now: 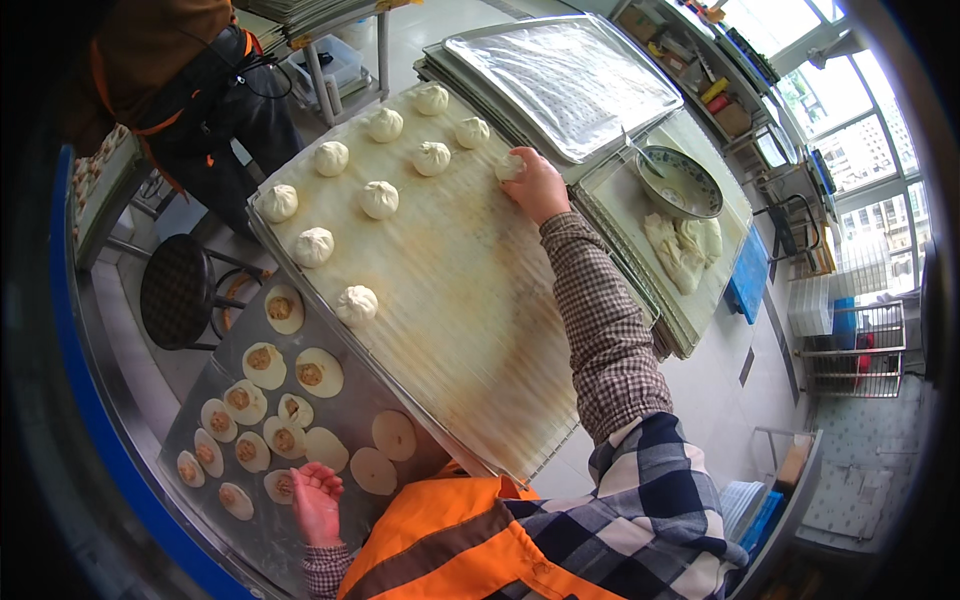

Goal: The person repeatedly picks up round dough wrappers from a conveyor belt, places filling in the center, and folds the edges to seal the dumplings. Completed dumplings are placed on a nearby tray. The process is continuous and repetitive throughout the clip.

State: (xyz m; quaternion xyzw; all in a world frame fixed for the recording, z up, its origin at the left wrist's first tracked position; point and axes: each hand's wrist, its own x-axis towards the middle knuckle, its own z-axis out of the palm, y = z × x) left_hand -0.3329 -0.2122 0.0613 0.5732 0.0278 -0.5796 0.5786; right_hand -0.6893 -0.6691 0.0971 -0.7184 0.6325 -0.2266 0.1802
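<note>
My right hand (540, 185) reaches to the far right edge of a lined tray (450, 320), its fingers round a pleated white bun (508, 168) that they partly cover. Several more pleated buns, such as this near one (356, 305), sit in rows across the tray's far and left parts. At lower left, my left hand (318, 500) is palm up with its fingers loosely spread and nothing in it. It hovers by a dough round with filling (279, 486) on the metal table (200, 500). Other filled rounds (310, 372) and plain dough rounds (374, 470) lie around it.
Beyond the tray stand stacked trays under a shiny plastic cover (570, 80). A patterned bowl with a spoon (680, 182) and a crumpled cloth (683, 250) rest on another stack at right. A co-worker (190, 100) stands at upper left near a round stool (177, 292).
</note>
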